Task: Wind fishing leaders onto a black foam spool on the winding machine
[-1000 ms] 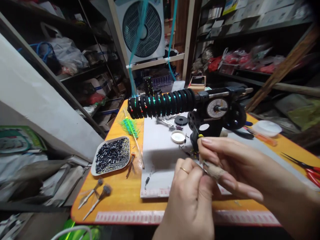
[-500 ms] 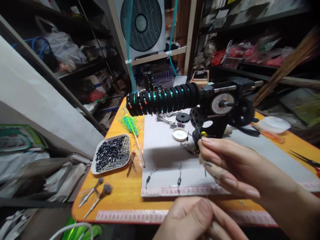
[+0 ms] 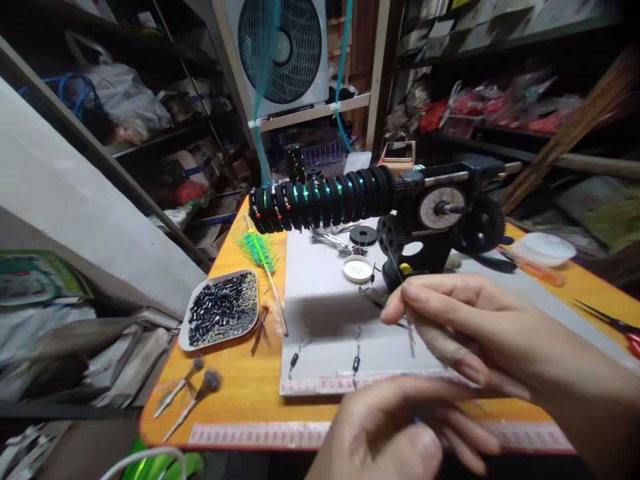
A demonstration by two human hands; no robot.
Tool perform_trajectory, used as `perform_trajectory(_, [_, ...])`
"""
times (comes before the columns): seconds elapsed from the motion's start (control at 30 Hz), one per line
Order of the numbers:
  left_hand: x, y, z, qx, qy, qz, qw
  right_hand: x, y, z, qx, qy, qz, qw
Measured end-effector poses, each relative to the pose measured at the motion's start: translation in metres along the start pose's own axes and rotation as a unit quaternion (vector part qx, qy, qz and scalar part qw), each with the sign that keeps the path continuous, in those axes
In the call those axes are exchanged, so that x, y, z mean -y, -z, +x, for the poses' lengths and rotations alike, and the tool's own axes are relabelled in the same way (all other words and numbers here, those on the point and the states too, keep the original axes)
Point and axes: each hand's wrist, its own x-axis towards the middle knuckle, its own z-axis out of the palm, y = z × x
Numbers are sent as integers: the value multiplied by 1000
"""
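Observation:
Between thumb and forefinger, my right hand (image 3: 465, 327) pinches a thin line (image 3: 393, 257), which runs up toward the black geared winder (image 3: 445, 207). Below it, my left hand (image 3: 375, 427) is at the table's front edge, thumb apart from the curved fingers. A tiny bluish spot shows by its thumb; I cannot make out what it is. Black ringed spools (image 3: 320, 200) with red beads and green shiny bands sit in a row on the winder's shaft. On the white board (image 3: 320, 320) lie small black weights on lines (image 3: 356, 364), (image 3: 295, 360).
At left stands a white tray (image 3: 184, 333) of black cylinders and small metal parts. Two brushes (image 3: 203, 393) and a green bristly stick (image 3: 260, 250) lie nearby. Scissors (image 3: 607, 320), a white lid (image 3: 545, 248) and an orange-handled tool (image 3: 543, 271) are at right. A fan (image 3: 280, 50) stands behind.
My left hand has loosened from a pinch, its fingers spreading to the right. My right hand keeps its pinch on the line, and its fingertips have shifted slightly.

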Motion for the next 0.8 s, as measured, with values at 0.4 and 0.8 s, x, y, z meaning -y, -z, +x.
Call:
perform_trajectory(0.4, [-38, -14, 30, -97, 24, 164, 981, 16, -4, -6, -18, 58, -187, 980])
perform_trajectory(0.8, [17, -17, 38, -144, -149, -175, 963, 3, -29, 14, 73, -35, 329, 941])
